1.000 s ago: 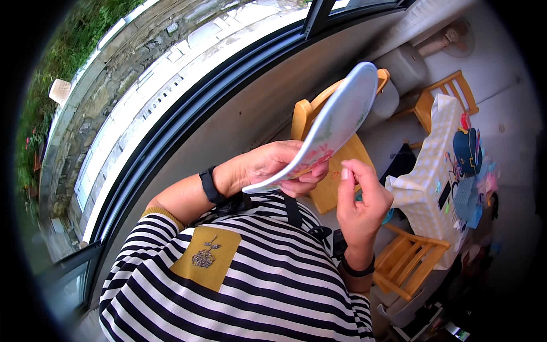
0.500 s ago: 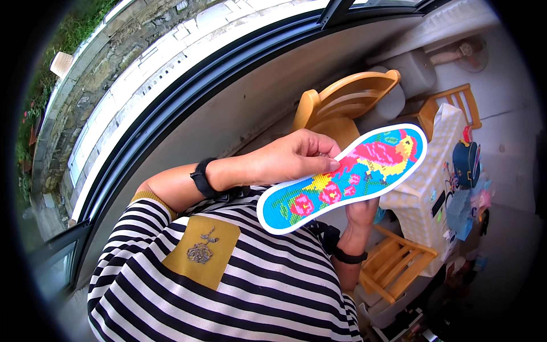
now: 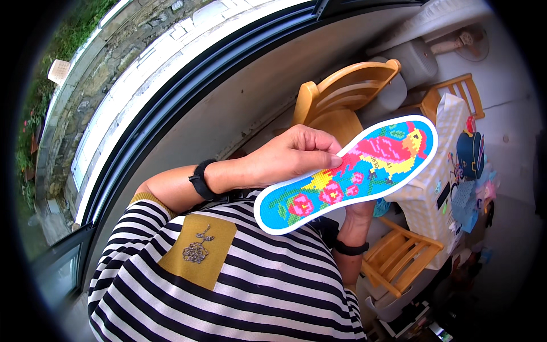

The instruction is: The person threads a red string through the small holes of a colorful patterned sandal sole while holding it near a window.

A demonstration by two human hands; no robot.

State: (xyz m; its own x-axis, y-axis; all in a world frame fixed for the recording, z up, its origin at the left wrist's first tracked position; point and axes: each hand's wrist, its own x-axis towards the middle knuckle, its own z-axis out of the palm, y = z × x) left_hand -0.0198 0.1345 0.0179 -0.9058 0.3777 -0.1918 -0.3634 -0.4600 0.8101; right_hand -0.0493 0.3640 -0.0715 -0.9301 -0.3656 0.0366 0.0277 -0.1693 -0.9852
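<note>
- My left hand (image 3: 305, 151) had thumb and fingers pinched closed on one long edge of the insole (image 3: 350, 181), bird-and-flowers side facing me
- It was up in front of me, slanted
- My right hand (image 3: 360, 211) was behind it, mostly hidden, so couldn't tell how open those fingers were
- Further off: wooden chair (image 3: 308, 104), checked tablecloth (image 3: 423, 199)

The white-edged insole (image 3: 367, 178) bears a pink and yellow bird (image 3: 396, 151) and pink flowers (image 3: 331, 193) on blue.
</note>
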